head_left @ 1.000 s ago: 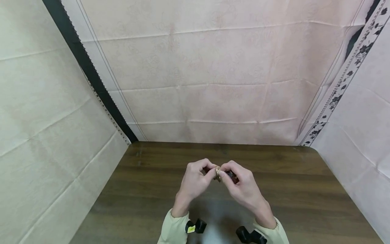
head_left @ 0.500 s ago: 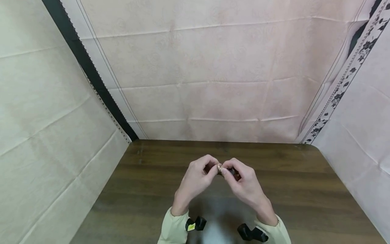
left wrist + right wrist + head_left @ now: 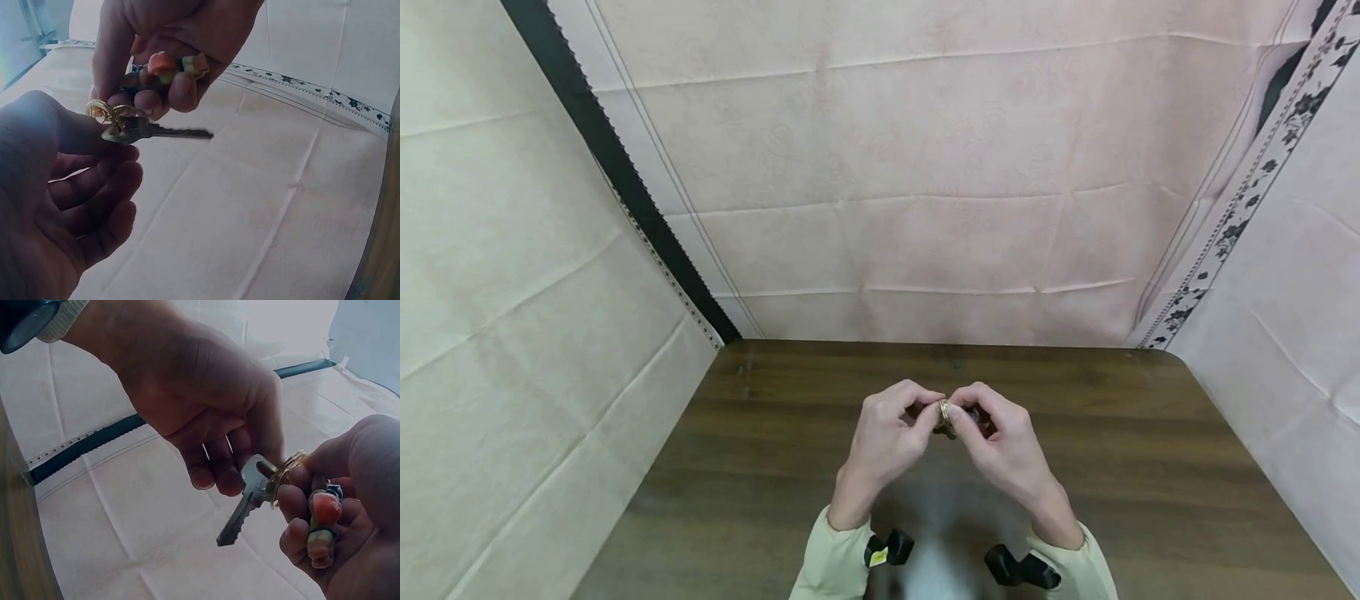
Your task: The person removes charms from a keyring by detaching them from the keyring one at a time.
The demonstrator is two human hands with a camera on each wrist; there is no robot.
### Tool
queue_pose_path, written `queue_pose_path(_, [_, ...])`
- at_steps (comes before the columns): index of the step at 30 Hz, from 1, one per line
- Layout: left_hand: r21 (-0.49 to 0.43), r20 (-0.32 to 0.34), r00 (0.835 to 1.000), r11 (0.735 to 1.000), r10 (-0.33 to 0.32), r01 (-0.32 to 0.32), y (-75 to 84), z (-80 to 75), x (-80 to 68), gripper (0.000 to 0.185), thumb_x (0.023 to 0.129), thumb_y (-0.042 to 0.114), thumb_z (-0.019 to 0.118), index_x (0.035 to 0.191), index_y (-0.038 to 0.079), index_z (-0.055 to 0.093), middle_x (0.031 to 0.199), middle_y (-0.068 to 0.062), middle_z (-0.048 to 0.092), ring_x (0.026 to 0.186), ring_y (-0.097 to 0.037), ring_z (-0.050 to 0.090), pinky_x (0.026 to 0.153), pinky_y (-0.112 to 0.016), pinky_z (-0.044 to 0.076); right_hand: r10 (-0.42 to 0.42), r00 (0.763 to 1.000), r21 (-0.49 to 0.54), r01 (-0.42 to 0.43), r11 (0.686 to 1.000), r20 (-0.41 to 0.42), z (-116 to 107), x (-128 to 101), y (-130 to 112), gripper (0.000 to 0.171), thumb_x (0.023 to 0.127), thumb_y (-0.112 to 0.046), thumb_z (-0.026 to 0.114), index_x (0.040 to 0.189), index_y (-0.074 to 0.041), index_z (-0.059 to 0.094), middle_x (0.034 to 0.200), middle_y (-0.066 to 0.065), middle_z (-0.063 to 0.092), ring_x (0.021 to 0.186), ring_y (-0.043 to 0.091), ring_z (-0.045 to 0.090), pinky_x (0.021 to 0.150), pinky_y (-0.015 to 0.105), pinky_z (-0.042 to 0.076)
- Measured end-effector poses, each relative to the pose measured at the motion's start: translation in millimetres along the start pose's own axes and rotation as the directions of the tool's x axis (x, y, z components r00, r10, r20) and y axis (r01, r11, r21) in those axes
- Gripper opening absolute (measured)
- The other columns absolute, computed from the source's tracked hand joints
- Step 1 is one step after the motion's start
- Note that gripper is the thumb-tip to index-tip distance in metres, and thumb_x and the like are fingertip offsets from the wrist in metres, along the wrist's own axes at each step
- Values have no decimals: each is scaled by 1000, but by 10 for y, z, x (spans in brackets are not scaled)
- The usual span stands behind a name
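Both hands meet above the middle of the brown wooden table [image 3: 1150, 467]. My left hand [image 3: 925, 410] pinches the head of a silver key [image 3: 164, 131] between thumb and forefinger, blade pointing away. The key hangs on a gold split ring [image 3: 100, 112]. My right hand [image 3: 961, 414] pinches that ring [image 3: 285, 470] with thumb and forefinger. Its curled lower fingers hold an orange and green charm [image 3: 320, 520] against the palm. The key [image 3: 245, 507] is also seen in the right wrist view, slanting down. In the head view only a glint of the ring [image 3: 943, 412] shows.
Pale cloth sheets [image 3: 925, 167] hang as walls behind and on both sides of the table. A dark band [image 3: 617, 167] runs down the left corner and a flowered strip [image 3: 1247, 200] down the right. Black wrist camera mounts [image 3: 887, 550] sit at my cuffs.
Both hands have drifted slightly away from me over the table, still joined at the ring. The grips look the same.
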State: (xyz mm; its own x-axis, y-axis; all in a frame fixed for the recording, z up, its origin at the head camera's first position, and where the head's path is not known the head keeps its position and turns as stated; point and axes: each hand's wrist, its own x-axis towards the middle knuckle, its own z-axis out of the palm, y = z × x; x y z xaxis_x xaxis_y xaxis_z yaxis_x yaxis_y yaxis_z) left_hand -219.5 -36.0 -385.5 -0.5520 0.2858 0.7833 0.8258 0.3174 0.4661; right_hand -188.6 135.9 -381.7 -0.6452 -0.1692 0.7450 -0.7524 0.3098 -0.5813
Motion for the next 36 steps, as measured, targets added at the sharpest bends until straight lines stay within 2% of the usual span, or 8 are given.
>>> queue_pose_path(14, [-95, 14, 983, 978, -183, 184, 27, -29, 15, 9, 90, 7, 67, 84, 11, 73, 71, -1, 70, 53, -8, 53, 48, -17, 46, -59, 998, 25, 59, 998, 18, 27, 34, -9, 21, 86, 8, 67, 96, -10, 64, 79, -2, 59, 58, 3, 46, 51, 13, 40])
queue_pose_path(17, [-161, 69, 953, 939, -296, 303, 33, -55, 24, 11, 91, 8, 67, 82, 9, 73, 69, -4, 69, 53, -14, 57, 49, -22, 49, -85, 996, 36, 85, 996, 13, 65, 32, -10, 23, 84, 10, 67, 96, -9, 64, 81, -1, 61, 59, 3, 49, 52, 13, 41])
queue_pose_path(21, [-228, 158, 887, 857, -435, 461, 24, -83, 30, 14, 91, 7, 65, 80, 7, 72, 68, -9, 68, 56, -21, 60, 52, -24, 51, -84, 996, 37, 83, 996, 20, 105, 16, -10, 22, 85, 9, 68, 96, -9, 64, 82, -1, 62, 59, 3, 50, 52, 12, 43])
queue_pose_path(22, [-214, 178, 875, 850, -451, 482, 16, -92, 26, 14, 91, 7, 64, 79, 9, 72, 68, -7, 68, 56, -20, 60, 52, -24, 50, -84, 996, 37, 83, 996, 23, 109, 11, -3, 21, 85, 8, 68, 96, -9, 64, 82, 0, 62, 59, 3, 50, 52, 13, 43])
queue_pose_path(24, [-161, 211, 870, 862, -446, 481, 0, -115, 20, 13, 92, 10, 64, 81, 12, 71, 69, -2, 67, 57, -17, 58, 52, -22, 48, -70, 997, 32, 69, 997, 30, 109, 7, 8, 18, 87, 6, 67, 95, -9, 64, 82, 0, 61, 59, 3, 50, 52, 13, 43])
queue_pose_path(26, [-109, 224, 882, 889, -415, 446, -9, -137, 18, 9, 93, 13, 64, 87, 17, 70, 74, 4, 67, 60, -11, 57, 54, -22, 47, -61, 998, 32, 60, 998, 28, 101, 9, 21, 18, 87, 6, 67, 95, -9, 64, 81, 0, 61, 58, 3, 49, 52, 13, 43])
queue_pose_path(32, [-79, 166, 962, 970, -215, 230, 7, -171, 20, 13, 94, 13, 66, 105, 19, 69, 92, 5, 71, 75, -4, 63, 65, -22, 55, -27, 1000, 31, 27, 999, 8, 62, 16, 16, 18, 87, 6, 67, 97, -9, 65, 80, 0, 59, 58, 5, 47, 51, 14, 41])
queue_pose_path(36, [-48, 119, 986, 991, -120, 127, 12, -177, 6, 11, 93, 14, 67, 103, 14, 73, 93, 2, 73, 77, -5, 66, 68, -20, 56, -7, 1000, 29, 6, 1000, 5, 48, 18, -6, 17, 88, 5, 67, 97, -10, 65, 78, -1, 59, 58, 4, 47, 51, 15, 40])
